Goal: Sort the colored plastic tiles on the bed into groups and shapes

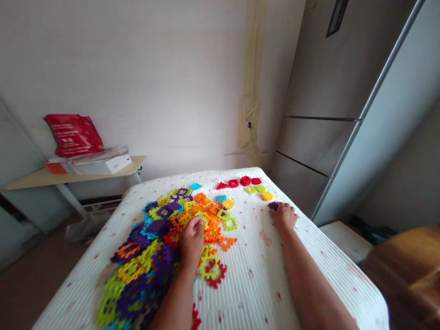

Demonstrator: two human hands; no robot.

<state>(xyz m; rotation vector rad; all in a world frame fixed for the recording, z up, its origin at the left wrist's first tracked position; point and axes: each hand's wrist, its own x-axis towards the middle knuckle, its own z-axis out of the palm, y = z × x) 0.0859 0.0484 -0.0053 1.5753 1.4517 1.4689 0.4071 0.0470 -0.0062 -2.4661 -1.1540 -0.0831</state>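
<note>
My right hand [284,215] is at the table's right side, its thumb and fingers closed on a purple toothed plastic building tile [273,206] that lies on the cloth. Over the middle of a heap of colourful interlocking tiles [161,227], my left hand [192,236] has its fingers curled into a pinch. A yellow-green tile [202,215] shows right at those fingertips; whether they grip it I cannot make out. Orange tiles [212,229] lie just right of the left hand. Nearer me, a lime square frame [209,266] overlaps a red toothed ring [222,275].
Along the far right edge sit red tiles [245,181], lime tiles [260,188] and a yellow tile [267,196]. A white ribbed cloth [254,284] covers the table. A grey fridge [309,137] stands beyond its right edge. At left, a side table [30,179] carries a red bag [72,135].
</note>
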